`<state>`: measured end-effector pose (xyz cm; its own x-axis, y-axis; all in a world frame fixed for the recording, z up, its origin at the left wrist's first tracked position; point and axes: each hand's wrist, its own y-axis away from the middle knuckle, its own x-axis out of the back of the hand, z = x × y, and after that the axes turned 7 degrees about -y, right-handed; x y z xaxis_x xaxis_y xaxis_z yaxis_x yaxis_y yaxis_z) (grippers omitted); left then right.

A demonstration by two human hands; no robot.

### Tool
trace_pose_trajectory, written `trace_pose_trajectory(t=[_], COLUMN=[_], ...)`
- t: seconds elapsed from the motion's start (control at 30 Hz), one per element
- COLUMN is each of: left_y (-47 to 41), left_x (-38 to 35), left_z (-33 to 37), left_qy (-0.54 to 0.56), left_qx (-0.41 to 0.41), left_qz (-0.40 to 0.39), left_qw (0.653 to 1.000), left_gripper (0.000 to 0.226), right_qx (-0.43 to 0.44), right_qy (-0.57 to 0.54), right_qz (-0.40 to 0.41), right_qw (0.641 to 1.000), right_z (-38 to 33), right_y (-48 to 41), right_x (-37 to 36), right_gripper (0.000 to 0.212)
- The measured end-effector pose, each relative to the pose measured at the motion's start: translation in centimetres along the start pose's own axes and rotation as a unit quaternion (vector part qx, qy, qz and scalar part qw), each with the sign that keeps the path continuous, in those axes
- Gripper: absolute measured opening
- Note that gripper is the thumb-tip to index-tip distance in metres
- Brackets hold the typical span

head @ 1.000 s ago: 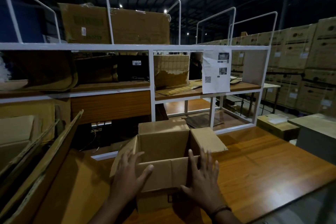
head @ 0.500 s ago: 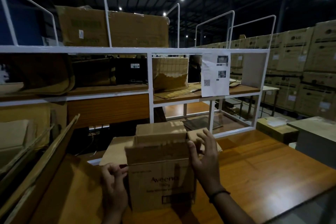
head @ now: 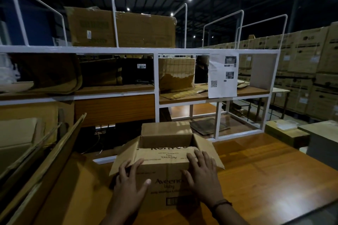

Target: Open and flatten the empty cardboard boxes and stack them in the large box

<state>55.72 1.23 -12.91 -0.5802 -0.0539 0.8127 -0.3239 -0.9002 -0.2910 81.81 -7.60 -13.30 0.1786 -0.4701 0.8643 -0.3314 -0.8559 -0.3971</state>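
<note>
Small box (head: 165,171) stands upright on the wooden desk (head: 265,179), centre of view, directly in front of the person; top open, inside dark, contents not visible; front face carries the print "Aveeno baby"

Flaps: far flap (head: 165,129) stands up; left flap (head: 126,153) and right flap (head: 206,150) splay outward; near flap (head: 164,155) is folded out toward the person, its print upside down

Left hand (head: 129,186): palm flat against the front left of the box, fingers spread and reaching up to the left flap, thumb stretched across the front face; grip released, nothing clasped

Right hand (head: 203,177): flat on the front right corner, fingers straight over the edge of the near flap; grip released as well; dark wristband (head: 222,203) on the wrist

Cardboard sheets (head: 45,155) lean at the left edge of the desk; cannot tell whether they stand inside a larger box

Behind the desk: white shelf frame (head: 155,87); big carton (head: 142,29) on its top level; printed paper (head: 223,75) hanging from the frame, with a QR code; at right a wall of stacked cartons (head: 307,71); a low carton (head: 285,135) at the desk's far right with a clear plastic tray (head: 286,124) on it
</note>
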Motion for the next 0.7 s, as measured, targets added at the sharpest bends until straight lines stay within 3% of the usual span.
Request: trace_pose_trajectory(t=[0.27, 0.43, 0.53, 0.6, 0.7], left_y=[0.7, 0.9, 1.5, 2.2, 3.2], left_x=[-0.3, 0.2, -0.1, -0.6, -1.0], left_z=[-0.7, -0.5, -1.2, -1.4, -1.7], left_qy=[-0.014, 0.039, 0.080, 0.097, 0.096], left_qx=[-0.030, 0.037, 0.048, 0.053, 0.049], left_qz=[0.024, 0.020, 0.065, 0.080, 0.010], left_qw=[0.999, 0.998, 0.994, 0.991, 0.994], left_gripper=[0.089, 0.109, 0.089, 0.076, 0.082], right_qx=[-0.035, -0.068, -0.118, -0.073, -0.009], right_qy=[-0.040, -0.151, -0.164, -0.139, -0.151], right_qz=[0.005, 0.054, 0.153, 0.206, 0.164], right_qw=[0.999, 0.985, 0.967, 0.966, 0.975], right_z=[-1.0, -0.9, -1.1, -0.8, 0.0], right_y=[0.5, 0.1, 1.2, 2.4, 4.3], right_x=[0.5, 0.4, 0.6, -0.1, -2.1], right_gripper=[0.079, 0.093, 0.083, 0.073, 0.081])
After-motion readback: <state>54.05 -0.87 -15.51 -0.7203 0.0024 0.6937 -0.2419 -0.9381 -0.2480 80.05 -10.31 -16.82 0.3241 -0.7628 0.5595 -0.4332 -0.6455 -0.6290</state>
